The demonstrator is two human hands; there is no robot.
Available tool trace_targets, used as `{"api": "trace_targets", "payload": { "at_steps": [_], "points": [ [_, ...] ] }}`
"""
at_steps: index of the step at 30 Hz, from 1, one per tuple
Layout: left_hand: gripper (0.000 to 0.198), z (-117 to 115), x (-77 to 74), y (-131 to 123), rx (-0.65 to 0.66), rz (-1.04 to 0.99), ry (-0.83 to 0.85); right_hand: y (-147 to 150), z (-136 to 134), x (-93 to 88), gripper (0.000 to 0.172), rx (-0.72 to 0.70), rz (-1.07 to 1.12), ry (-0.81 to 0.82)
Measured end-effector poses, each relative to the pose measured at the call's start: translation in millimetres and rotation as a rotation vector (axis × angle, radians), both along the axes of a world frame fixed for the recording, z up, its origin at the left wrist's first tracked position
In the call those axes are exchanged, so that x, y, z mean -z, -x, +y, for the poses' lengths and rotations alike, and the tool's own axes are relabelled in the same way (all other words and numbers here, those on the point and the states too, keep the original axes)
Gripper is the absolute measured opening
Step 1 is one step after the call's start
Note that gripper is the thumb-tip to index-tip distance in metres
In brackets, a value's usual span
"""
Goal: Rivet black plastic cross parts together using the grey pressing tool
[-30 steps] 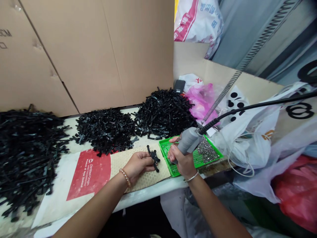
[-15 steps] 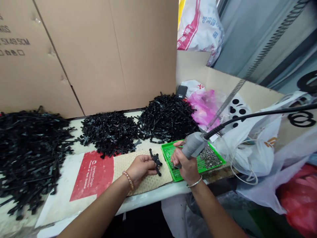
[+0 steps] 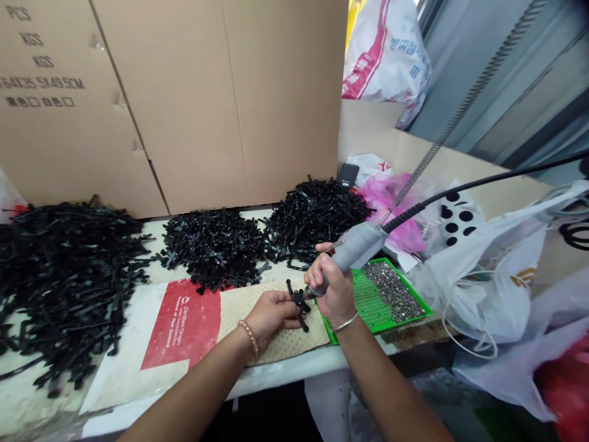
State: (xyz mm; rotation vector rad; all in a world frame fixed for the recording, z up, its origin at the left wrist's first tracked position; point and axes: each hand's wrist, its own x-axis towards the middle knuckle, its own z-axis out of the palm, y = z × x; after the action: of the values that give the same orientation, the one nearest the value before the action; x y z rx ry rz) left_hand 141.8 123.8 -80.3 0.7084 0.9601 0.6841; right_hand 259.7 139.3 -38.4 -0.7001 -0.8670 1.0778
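My left hand (image 3: 271, 316) pinches a small black plastic part with several arms (image 3: 300, 304) above the honeycomb-patterned pad (image 3: 271, 350). Wrapped around a grey electric screwdriver (image 3: 356, 248) is my right hand (image 3: 335, 288). The screwdriver slants down to the left, and its tip meets the middle of the black part; whether a screw sits there is too small to see. Beside and partly behind my right hand lies a green perforated tray (image 3: 368, 301) with many small metal screws (image 3: 396, 288) in its right half.
Three heaps of black plastic parts (image 3: 69, 276), (image 3: 211, 245), (image 3: 317, 215) line the bench. Behind them stands a large cardboard box (image 3: 184, 104). A coiled spring (image 3: 464, 110) and black cable (image 3: 488, 181) run from the screwdriver. Plastic bags (image 3: 497, 270) crowd the right side.
My right hand has brought the screwdriver left from over the green tray to the black part. My left hand keeps its pinch on that part. The view has shifted slightly left.
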Motion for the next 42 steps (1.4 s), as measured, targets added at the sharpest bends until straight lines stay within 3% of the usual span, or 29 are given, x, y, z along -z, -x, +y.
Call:
{"api": "trace_targets", "payload": {
  "at_steps": [42],
  "points": [
    [0.013, 0.6, 1.0, -0.6, -0.010, 0.003, -0.008, 2.3, -0.9, 8.2, 0.023, 0.004, -0.007, -0.022]
  ]
}}
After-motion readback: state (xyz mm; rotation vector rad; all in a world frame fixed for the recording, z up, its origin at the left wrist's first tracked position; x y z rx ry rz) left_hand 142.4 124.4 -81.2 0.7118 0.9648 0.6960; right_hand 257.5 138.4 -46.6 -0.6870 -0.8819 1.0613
